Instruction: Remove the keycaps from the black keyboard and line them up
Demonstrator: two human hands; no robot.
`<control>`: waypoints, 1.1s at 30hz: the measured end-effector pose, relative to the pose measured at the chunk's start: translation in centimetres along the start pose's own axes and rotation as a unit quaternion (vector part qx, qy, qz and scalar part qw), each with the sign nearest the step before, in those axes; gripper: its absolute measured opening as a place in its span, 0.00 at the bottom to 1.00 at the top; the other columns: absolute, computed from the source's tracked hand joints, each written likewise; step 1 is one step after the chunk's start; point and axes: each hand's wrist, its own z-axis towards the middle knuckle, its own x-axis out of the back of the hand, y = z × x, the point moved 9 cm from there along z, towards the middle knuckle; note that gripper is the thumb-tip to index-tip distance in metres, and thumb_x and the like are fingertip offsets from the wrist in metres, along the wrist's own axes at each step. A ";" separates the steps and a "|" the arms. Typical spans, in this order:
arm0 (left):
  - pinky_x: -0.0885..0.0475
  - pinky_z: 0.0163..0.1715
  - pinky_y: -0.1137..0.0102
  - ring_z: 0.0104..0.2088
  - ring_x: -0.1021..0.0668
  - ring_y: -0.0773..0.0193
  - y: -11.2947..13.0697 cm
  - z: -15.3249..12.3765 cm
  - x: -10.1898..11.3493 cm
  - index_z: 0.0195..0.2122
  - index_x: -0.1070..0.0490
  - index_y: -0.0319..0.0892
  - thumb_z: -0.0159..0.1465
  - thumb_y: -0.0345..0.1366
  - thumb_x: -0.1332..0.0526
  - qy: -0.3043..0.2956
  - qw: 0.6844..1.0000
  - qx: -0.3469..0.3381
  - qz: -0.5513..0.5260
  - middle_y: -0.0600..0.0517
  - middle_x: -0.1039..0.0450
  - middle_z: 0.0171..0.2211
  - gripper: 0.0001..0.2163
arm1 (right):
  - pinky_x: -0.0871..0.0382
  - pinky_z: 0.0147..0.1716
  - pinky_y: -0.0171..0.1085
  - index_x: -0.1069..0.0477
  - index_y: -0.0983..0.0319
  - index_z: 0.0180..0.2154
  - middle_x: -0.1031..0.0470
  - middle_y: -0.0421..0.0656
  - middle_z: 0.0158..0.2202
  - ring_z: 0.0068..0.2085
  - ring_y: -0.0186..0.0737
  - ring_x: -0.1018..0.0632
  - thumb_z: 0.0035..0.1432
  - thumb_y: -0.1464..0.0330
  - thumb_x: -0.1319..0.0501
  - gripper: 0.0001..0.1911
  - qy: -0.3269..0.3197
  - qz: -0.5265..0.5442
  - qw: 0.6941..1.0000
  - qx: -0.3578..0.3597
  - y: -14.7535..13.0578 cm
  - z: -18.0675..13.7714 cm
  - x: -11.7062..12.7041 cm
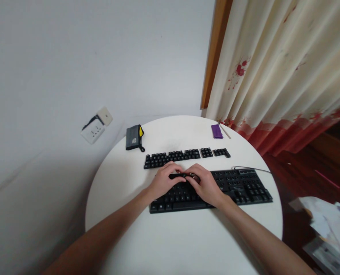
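Observation:
A black keyboard [235,189] lies on the round white table, its left part covered by my hands. Over its upper rows, my left hand [167,178] pinches one end of a slim black object [177,175] between thumb and fingers. Close against it, my right hand [203,182] has its thumb and fingers closed at the object's other end, where small light specks show. What kind of object it is, I cannot make out. Just beyond my hands, black keycaps [184,155] sit in rows grouped into several blocks on the tabletop.
At the back left of the white table [124,244] is a grey pouch [133,137] with a yellow patch. A purple cloth [216,131] and a thin light stick [225,131] lie at the back right. The keyboard cable [253,168] runs off the right edge. A curtain [261,76] hangs behind.

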 end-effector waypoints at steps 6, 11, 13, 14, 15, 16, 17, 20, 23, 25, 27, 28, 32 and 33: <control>0.27 0.42 0.66 0.37 0.22 0.62 -0.2 -0.1 0.4 0.42 0.26 0.43 0.60 0.40 0.31 -0.011 1.000 0.008 -0.013 0.50 0.23 0.36 0.12 | 0.31 0.41 0.38 0.25 0.59 0.41 0.25 0.43 0.37 0.39 0.40 0.24 0.62 0.73 0.39 0.06 0.010 -0.009 1.000 -0.002 -0.1 0.4 -0.2; 0.31 0.52 0.61 0.45 0.21 0.58 -2.0 0.2 4.6 0.46 0.27 0.45 0.68 0.41 0.40 0.092 0.993 0.049 0.053 0.50 0.20 0.38 0.09 | 0.33 0.38 0.36 0.24 0.61 0.36 0.24 0.44 0.35 0.36 0.40 0.25 0.61 0.72 0.38 0.03 0.007 -0.130 0.990 -0.053 1.7 2.6 -0.1; 0.29 0.48 0.63 0.41 0.20 0.59 -3.1 0.0 6.6 0.46 0.27 0.43 0.71 0.41 0.47 0.145 0.986 0.078 0.038 0.50 0.20 0.36 0.12 | 0.34 0.39 0.36 0.24 0.61 0.35 0.23 0.45 0.36 0.38 0.41 0.24 0.61 0.71 0.38 0.04 -0.030 -0.200 0.975 -0.089 3.0 3.8 -0.7; 0.28 0.46 0.64 0.40 0.20 0.60 -3.5 -0.1 7.3 0.45 0.27 0.43 0.72 0.41 0.48 0.162 0.982 0.087 0.034 0.50 0.20 0.34 0.13 | 0.35 0.40 0.36 0.23 0.61 0.34 0.22 0.45 0.37 0.40 0.42 0.23 0.61 0.70 0.37 0.04 -0.052 -0.234 0.965 -0.110 3.6 4.3 -1.1; 0.28 0.45 0.65 0.39 0.20 0.60 -3.8 -0.2 7.7 0.45 0.27 0.42 0.72 0.42 0.49 0.173 0.980 0.092 0.033 0.50 0.21 0.33 0.14 | 0.35 0.41 0.36 0.23 0.61 0.34 0.22 0.46 0.39 0.41 0.42 0.23 0.61 0.69 0.37 0.05 -0.073 -0.262 0.953 -0.130 4.2 4.7 -1.5; 0.28 0.44 0.65 0.38 0.20 0.60 -4.0 -0.3 8.0 0.44 0.26 0.42 0.72 0.42 0.50 0.178 0.979 0.094 0.036 0.49 0.21 0.33 0.15 | 0.36 0.41 0.35 0.23 0.61 0.35 0.21 0.46 0.40 0.43 0.43 0.22 0.62 0.68 0.37 0.05 -0.089 -0.285 0.943 -0.148 4.7 5.0 -2.0; 0.27 0.43 0.65 0.38 0.20 0.59 -4.1 -0.3 8.1 0.43 0.26 0.42 0.72 0.42 0.50 0.179 0.978 0.094 0.040 0.49 0.21 0.32 0.15 | 0.36 0.41 0.35 0.22 0.61 0.35 0.21 0.47 0.40 0.44 0.44 0.22 0.62 0.67 0.37 0.06 -0.102 -0.301 0.934 -0.161 5.1 5.3 -2.4; 0.28 0.41 0.66 0.37 0.20 0.59 -3.9 -0.3 7.9 0.38 0.25 0.42 0.72 0.43 0.51 0.173 0.980 0.085 0.056 0.49 0.21 0.32 0.17 | 0.36 0.39 0.35 0.22 0.61 0.35 0.20 0.48 0.40 0.43 0.45 0.21 0.61 0.67 0.37 0.06 -0.118 -0.318 0.924 -0.175 5.5 5.7 -3.6; 0.29 0.42 0.64 0.36 0.21 0.60 -3.2 -0.1 7.8 0.34 0.24 0.42 0.72 0.42 0.51 0.165 0.981 0.069 0.076 0.49 0.20 0.32 0.18 | 0.36 0.38 0.35 0.21 0.61 0.35 0.19 0.49 0.40 0.42 0.46 0.21 0.61 0.68 0.38 0.06 -0.120 -0.323 0.922 -0.179 5.6 5.9 -4.2; 0.30 0.42 0.64 0.36 0.21 0.60 -2.7 0.0 7.8 0.31 0.25 0.42 0.72 0.41 0.52 0.161 0.981 0.058 0.090 0.50 0.20 0.32 0.19 | 0.36 0.38 0.35 0.21 0.61 0.36 0.19 0.49 0.40 0.43 0.46 0.20 0.61 0.68 0.38 0.07 -0.118 -0.326 0.920 -0.184 5.6 6.0 -4.2; 0.31 0.43 0.63 0.36 0.21 0.60 -2.4 0.1 7.9 0.29 0.26 0.42 0.73 0.40 0.52 0.159 0.981 0.051 0.099 0.51 0.20 0.31 0.20 | 0.36 0.38 0.35 0.21 0.61 0.36 0.19 0.49 0.40 0.43 0.46 0.20 0.61 0.67 0.38 0.06 -0.115 -0.327 0.919 -0.189 5.6 6.0 -4.1; 0.31 0.42 0.64 0.36 0.21 0.60 -2.4 0.1 8.0 0.29 0.26 0.42 0.73 0.40 0.52 0.159 0.981 0.049 0.100 0.51 0.21 0.31 0.20 | 0.36 0.37 0.35 0.21 0.61 0.36 0.19 0.49 0.40 0.43 0.46 0.20 0.61 0.67 0.37 0.06 -0.114 -0.328 0.918 -0.193 5.6 5.9 -4.0; 0.32 0.42 0.64 0.35 0.21 0.61 -2.4 0.0 8.2 0.29 0.26 0.42 0.72 0.39 0.51 0.162 0.981 0.044 0.095 0.52 0.21 0.30 0.18 | 0.36 0.35 0.35 0.22 0.61 0.35 0.19 0.49 0.38 0.41 0.46 0.20 0.61 0.66 0.37 0.06 -0.103 -0.333 0.914 -0.209 5.6 5.6 -3.5; 0.32 0.42 0.64 0.35 0.22 0.61 -2.4 0.0 8.2 0.29 0.26 0.42 0.72 0.38 0.51 0.163 0.981 0.044 0.094 0.52 0.21 0.29 0.18 | 0.36 0.35 0.35 0.22 0.61 0.35 0.19 0.49 0.38 0.41 0.46 0.20 0.61 0.67 0.37 0.06 -0.100 -0.334 0.913 -0.212 5.6 5.5 -3.4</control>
